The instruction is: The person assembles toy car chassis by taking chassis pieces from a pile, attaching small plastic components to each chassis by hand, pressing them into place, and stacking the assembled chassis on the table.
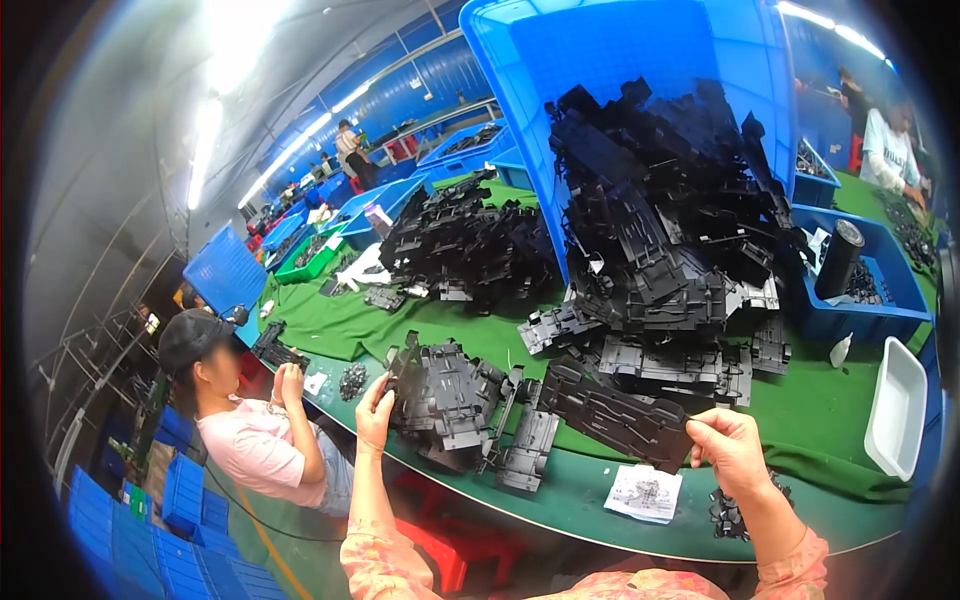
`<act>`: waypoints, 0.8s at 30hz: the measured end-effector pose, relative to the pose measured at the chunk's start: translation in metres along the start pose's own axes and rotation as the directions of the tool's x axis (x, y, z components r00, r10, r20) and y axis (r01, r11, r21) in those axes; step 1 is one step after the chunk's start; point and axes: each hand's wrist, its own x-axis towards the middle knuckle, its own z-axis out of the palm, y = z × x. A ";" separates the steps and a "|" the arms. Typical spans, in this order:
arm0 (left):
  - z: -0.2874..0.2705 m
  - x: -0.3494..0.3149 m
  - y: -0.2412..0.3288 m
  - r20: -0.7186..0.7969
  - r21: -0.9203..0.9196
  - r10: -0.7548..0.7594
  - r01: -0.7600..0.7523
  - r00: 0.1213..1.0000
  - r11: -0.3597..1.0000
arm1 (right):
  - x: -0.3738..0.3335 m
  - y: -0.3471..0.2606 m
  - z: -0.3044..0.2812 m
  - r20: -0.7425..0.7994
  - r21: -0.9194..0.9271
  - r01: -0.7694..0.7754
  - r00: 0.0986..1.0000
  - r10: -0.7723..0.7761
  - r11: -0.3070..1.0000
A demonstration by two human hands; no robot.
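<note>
My right hand (pixel 730 447) is closed on the end of a flat black plastic chassis plate (pixel 615 412), thumb on top, and holds it tilted above the table. The plate's far end reaches left toward a stack of similar chassis parts (pixel 448 392). At that stack's left edge is my left hand (pixel 374 412), its fingers raised and the thumb apart; whether they touch the stack is hard to tell. Beyond the plate, a large heap of black chassis parts (pixel 650 230) spills from a tipped blue bin (pixel 510 100).
Green cloth (pixel 800 430) covers much of the table. A printed paper (pixel 643 493) lies near the front edge, beside small black parts (pixel 728 515). At right are a white tray (pixel 896 410), a small bottle (pixel 840 350) and a blue crate (pixel 870 318). A co-worker (pixel 255 430) sits at left.
</note>
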 end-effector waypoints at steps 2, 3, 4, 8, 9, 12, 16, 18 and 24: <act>-0.003 -0.001 -0.005 0.039 0.002 -0.012 0.012 0.999 1.000 | -0.002 -0.002 0.001 -0.014 -0.008 -0.006 1.000 0.006 1.000; -0.006 -0.001 -0.007 0.064 0.012 -0.016 0.015 0.998 1.000 | -0.001 -0.005 0.003 -0.026 -0.018 -0.002 1.000 0.002 1.000; -0.007 0.000 -0.006 0.049 0.066 -0.024 0.020 0.999 0.998 | 0.001 -0.006 0.003 -0.016 -0.011 0.002 1.000 -0.002 1.000; 0.006 -0.008 0.013 -0.025 0.370 0.149 -0.129 0.989 0.920 | 0.002 -0.005 -0.001 -0.011 0.012 0.012 1.000 -0.012 1.000; 0.020 -0.012 0.025 -0.012 0.440 0.234 -0.205 0.972 0.874 | 0.002 -0.007 -0.002 -0.026 0.004 0.013 1.000 -0.013 1.000; 0.076 -0.040 0.096 0.263 0.552 0.475 -0.535 0.840 0.640 | 0.000 -0.007 -0.002 -0.046 0.001 0.011 0.999 -0.011 1.000; 0.135 -0.095 0.129 0.662 0.535 0.282 -0.701 0.695 0.472 | -0.002 -0.003 -0.002 -0.031 0.039 0.022 0.999 -0.021 0.999; 0.147 -0.105 0.117 0.700 0.564 0.217 -0.713 0.680 0.417 | -0.006 -0.002 -0.002 -0.024 0.059 0.023 0.999 -0.022 0.998; 0.136 -0.107 0.105 0.713 0.608 0.102 -0.684 0.694 0.403 | -0.013 -0.004 -0.016 -0.072 0.038 0.017 0.997 -0.014 0.999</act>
